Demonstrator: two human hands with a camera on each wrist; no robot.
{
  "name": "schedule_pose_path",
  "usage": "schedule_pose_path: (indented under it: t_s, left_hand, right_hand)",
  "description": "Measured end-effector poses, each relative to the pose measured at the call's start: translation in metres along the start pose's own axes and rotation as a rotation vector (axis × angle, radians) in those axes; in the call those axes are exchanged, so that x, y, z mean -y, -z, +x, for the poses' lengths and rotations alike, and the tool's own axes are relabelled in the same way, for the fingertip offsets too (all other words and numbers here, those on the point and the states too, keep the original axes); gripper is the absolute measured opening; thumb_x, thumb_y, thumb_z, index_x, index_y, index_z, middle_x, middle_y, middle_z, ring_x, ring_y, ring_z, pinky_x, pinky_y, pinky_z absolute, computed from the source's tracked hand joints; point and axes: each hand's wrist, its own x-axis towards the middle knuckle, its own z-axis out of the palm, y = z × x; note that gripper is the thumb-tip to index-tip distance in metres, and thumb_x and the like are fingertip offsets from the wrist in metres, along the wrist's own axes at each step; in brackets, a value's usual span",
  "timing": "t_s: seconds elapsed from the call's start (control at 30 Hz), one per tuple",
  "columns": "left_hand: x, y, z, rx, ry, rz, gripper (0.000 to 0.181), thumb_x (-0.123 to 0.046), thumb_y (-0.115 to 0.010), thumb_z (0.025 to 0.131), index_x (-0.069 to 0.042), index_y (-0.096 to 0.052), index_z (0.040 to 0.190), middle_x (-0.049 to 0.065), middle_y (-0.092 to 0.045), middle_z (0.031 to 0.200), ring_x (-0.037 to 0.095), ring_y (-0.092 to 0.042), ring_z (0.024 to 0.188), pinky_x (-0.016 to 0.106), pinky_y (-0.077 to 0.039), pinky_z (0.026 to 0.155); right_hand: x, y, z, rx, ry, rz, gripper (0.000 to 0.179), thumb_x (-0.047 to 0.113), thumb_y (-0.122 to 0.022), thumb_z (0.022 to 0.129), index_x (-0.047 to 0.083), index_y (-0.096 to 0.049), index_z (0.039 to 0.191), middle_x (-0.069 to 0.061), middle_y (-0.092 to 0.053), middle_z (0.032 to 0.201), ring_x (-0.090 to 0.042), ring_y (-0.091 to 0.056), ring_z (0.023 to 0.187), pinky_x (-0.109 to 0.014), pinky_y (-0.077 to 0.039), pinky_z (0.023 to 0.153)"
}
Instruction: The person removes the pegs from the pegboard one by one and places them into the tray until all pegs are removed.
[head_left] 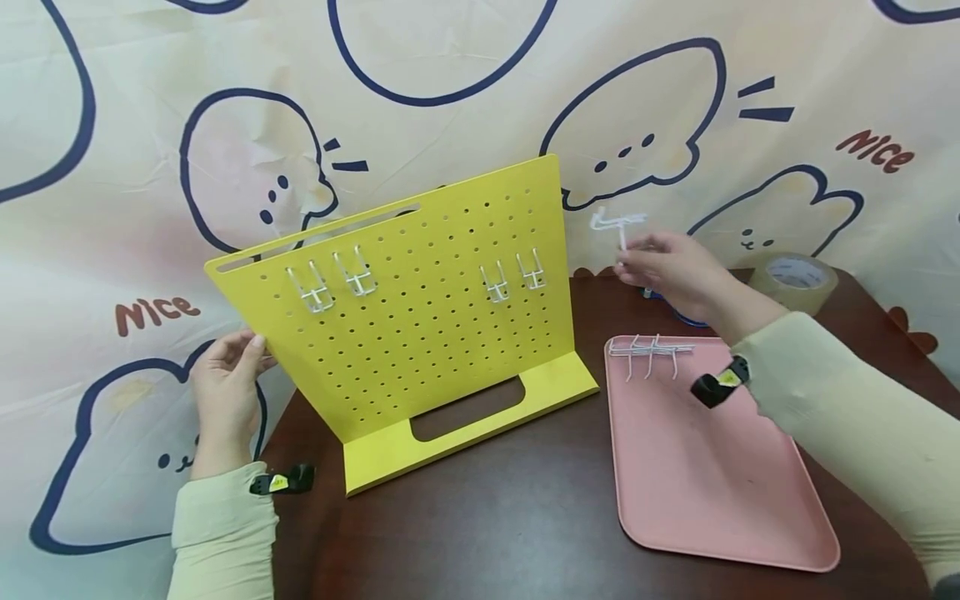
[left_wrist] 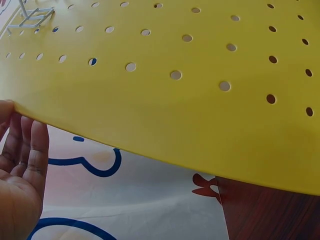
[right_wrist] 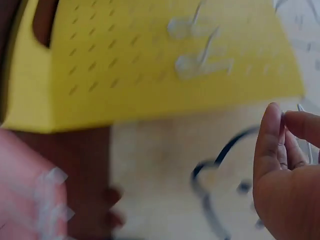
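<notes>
A yellow pegboard (head_left: pixel 408 350) stands tilted on its base on the dark table. My left hand (head_left: pixel 225 396) pinches its left edge, thumb in front and fingers behind; the left wrist view shows the fingers (left_wrist: pixel 37 150) at that edge. White wire hooks hang on the board: a pair at upper left (head_left: pixel 360 283) and a pair at right (head_left: pixel 533 277). Beyond the board's right edge, my right hand (head_left: pixel 675 271) holds up another white wire hook (head_left: pixel 619 222) between thumb and fingers. In the right wrist view that hook is mostly hidden by the fingers (right_wrist: pixel 272 132).
On the right lies a pink tray (head_left: pixel 697 483) with several white wire hooks (head_left: pixel 651 350) at its far end. A roll of tape (head_left: pixel 795 282) sits behind it, beside a partly hidden blue object (head_left: pixel 688 320). A printed cloth (head_left: pixel 465 50) hangs close behind the table.
</notes>
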Motion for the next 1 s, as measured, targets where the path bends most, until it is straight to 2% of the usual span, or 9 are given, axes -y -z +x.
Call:
schedule_pose_path:
  t_s: [0.17,0.33,0.43,0.53,0.73,0.9,1.0]
  left_hand:
    - [-0.001,-0.001,-0.001,-0.003,0.011,0.006,0.007,-0.008,-0.068,0.100,-0.010,-0.074,0.100,0.003,-0.070,0.104,0.012,-0.069,0.084,0.015,-0.056,0.074]
    - [-0.001,-0.001,-0.001,-0.006,0.025,0.009,0.007,-0.010,-0.069,0.100,-0.009,-0.074,0.103,0.002,-0.069,0.106,0.013,-0.068,0.087,0.014,-0.056,0.075]
    - [0.000,-0.001,-0.001,-0.007,0.022,0.011,0.007,-0.010,-0.069,0.100,-0.009,-0.074,0.103,0.003,-0.068,0.106,0.013,-0.068,0.088,0.014,-0.056,0.074]
    - [0.000,0.000,-0.001,-0.012,0.024,0.012,0.006,-0.009,-0.069,0.100,-0.009,-0.074,0.103,0.003,-0.068,0.106,0.013,-0.068,0.087,0.014,-0.056,0.074]
    - [0.000,0.000,-0.002,-0.018,0.030,0.016,0.005,-0.010,-0.069,0.100,-0.010,-0.074,0.102,0.002,-0.068,0.105,0.013,-0.067,0.086,0.014,-0.056,0.074]
    - [0.001,0.001,-0.001,-0.014,0.018,0.000,0.005,-0.008,-0.069,0.099,-0.009,-0.074,0.100,0.003,-0.068,0.104,0.014,-0.067,0.085,0.015,-0.056,0.074]
    - [0.001,0.000,0.000,-0.012,0.016,-0.002,0.005,-0.008,-0.069,0.100,-0.008,-0.074,0.101,0.004,-0.068,0.104,0.014,-0.067,0.086,0.015,-0.056,0.074]
  right_hand:
    - [-0.043,0.046,-0.003,-0.033,-0.095,-0.015,0.027,0.014,-0.055,0.108,-0.002,-0.047,0.128,0.004,-0.064,0.103,-0.003,-0.066,0.093,-0.018,-0.055,0.087]
    - [-0.069,0.073,-0.011,-0.050,-0.176,-0.057,0.018,0.014,-0.056,0.108,0.004,-0.053,0.122,0.008,-0.065,0.099,-0.002,-0.067,0.092,-0.019,-0.056,0.086]
    - [-0.081,0.083,-0.017,-0.046,-0.199,-0.060,0.018,0.011,-0.055,0.108,0.003,-0.053,0.123,0.008,-0.065,0.096,-0.003,-0.068,0.090,-0.020,-0.057,0.086]
    - [-0.093,0.089,-0.022,-0.043,-0.208,-0.115,0.027,0.011,-0.053,0.109,-0.003,-0.048,0.131,0.009,-0.065,0.096,-0.002,-0.067,0.089,-0.020,-0.057,0.084]
    - [-0.121,0.100,-0.031,-0.032,-0.221,-0.192,0.037,0.011,-0.055,0.108,-0.012,-0.046,0.135,0.005,-0.067,0.099,-0.004,-0.067,0.090,-0.025,-0.058,0.087]
    - [-0.142,0.108,-0.035,-0.026,-0.240,-0.367,0.049,0.017,-0.058,0.107,-0.018,-0.044,0.139,-0.001,-0.070,0.106,-0.002,-0.064,0.089,-0.021,-0.057,0.081]
    - [-0.149,0.111,-0.037,-0.015,-0.247,-0.442,0.052,0.022,-0.059,0.107,-0.018,-0.046,0.138,0.000,-0.073,0.102,-0.001,-0.064,0.085,-0.017,-0.053,0.075]
